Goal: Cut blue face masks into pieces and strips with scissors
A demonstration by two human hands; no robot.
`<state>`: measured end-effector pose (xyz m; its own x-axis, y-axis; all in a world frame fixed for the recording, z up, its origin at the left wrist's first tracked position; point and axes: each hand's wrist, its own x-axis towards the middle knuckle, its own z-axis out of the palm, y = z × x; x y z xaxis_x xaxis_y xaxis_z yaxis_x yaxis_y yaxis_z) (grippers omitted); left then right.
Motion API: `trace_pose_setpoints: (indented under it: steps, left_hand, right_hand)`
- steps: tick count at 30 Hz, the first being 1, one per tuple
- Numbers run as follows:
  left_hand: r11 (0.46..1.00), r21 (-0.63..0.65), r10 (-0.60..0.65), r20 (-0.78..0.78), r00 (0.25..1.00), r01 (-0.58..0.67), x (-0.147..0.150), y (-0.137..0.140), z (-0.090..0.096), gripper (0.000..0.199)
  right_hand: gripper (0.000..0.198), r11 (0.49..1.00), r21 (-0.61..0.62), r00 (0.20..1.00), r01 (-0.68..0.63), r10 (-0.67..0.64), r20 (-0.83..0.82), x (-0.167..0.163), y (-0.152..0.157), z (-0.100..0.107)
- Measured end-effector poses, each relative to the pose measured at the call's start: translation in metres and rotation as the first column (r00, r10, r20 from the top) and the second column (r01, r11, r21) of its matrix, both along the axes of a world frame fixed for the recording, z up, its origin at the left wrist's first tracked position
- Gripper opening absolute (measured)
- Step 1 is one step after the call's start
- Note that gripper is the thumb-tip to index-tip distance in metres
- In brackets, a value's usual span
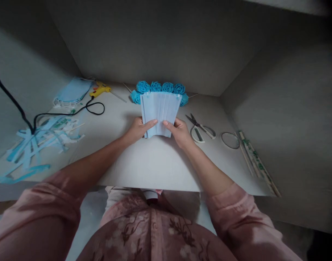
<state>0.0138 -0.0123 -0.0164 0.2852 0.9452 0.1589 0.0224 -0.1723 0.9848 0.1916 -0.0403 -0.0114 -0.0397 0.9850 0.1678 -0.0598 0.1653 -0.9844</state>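
Both my hands hold pale blue pleated face masks (161,112) upright over the table, their upper edge spread wider than the lower. My left hand (140,129) grips the left side, thumb across the front. On the right side, my right hand (179,130) does the same; its fingers are partly hidden behind the masks. More than one layer shows at the left edge. Just behind stand several blue rolled roses (167,87), partly covered by the masks. Scissors (200,128) with white handles lie open-bladed beside my right hand.
A yellow glue gun (100,89), its black cord (57,114) and a stack of blue masks (75,90) lie back left. Cut blue and white strips (38,141) litter the left. At right are a ring-shaped roll (230,140) and thin sticks (258,163) by the wall.
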Motion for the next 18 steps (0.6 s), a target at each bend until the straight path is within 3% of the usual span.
trace_pose_setpoints:
  steps: [3, 11, 18]
  left_hand:
    - [0.998, 0.037, 0.046, -0.014, 0.999, -0.046, -0.0008, 0.0006, 0.0012, 0.054]
    - [0.995, 0.072, -0.067, -0.083, 0.994, 0.073, -0.0015, 0.0066, -0.0043, 0.055]
    - [0.996, 0.088, 0.031, -0.092, 0.995, -0.023, 0.003, 0.0041, -0.0048, 0.052]
  right_hand:
    - [0.04, 1.0, 0.021, 0.999, -0.02, 0.021, -0.038, -0.0005, 0.0013, -0.0014]
    - [0.045, 0.994, -0.112, 1.0, 0.011, -0.01, 0.005, -0.0017, 0.0015, -0.0053]
    - [0.051, 0.99, -0.14, 1.0, -0.003, 0.002, -0.006, -0.0031, -0.0012, -0.0035]
